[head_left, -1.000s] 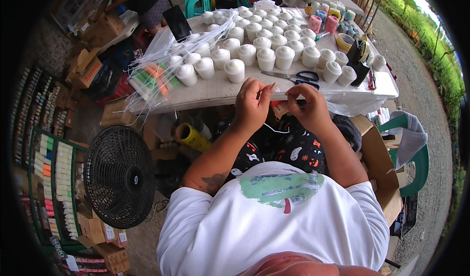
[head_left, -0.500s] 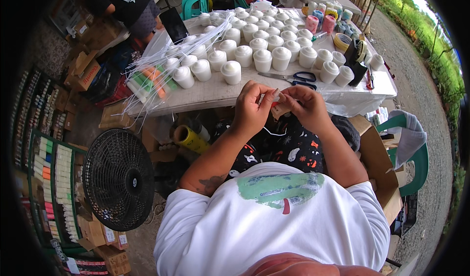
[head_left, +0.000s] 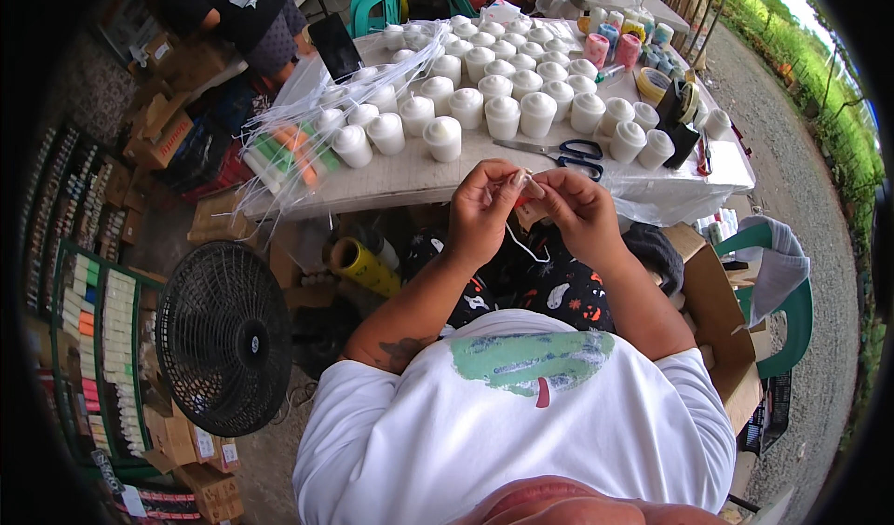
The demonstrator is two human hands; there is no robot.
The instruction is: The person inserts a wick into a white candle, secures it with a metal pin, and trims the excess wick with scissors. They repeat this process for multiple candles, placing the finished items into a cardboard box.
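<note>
Thin white cord (head_left: 533, 254) | we see drooping rightward below left hand (head_left: 484, 213), right hand (head_left: 587, 216) farther | fingers (head_left: 551, 180) pinching small pale piece (head_left: 533, 188) | off white desk's (head_left: 400, 184) near edge

I see left hand (head_left: 484, 210) and right hand (head_left: 582, 210) meeting at the near table edge, fingertips pinching a small whitish piece (head_left: 532, 188), detail unclear. White cord (head_left: 529, 252) dangles just below. Beyond, on the table (head_left: 410, 179): rows of white cup-shaped pieces (head_left: 503, 115), scissors (head_left: 562, 156) near right, white strips (head_left: 279, 123) left. Black fan (head_left: 223, 339) near left, green chair (head_left: 793, 331) right.
</note>
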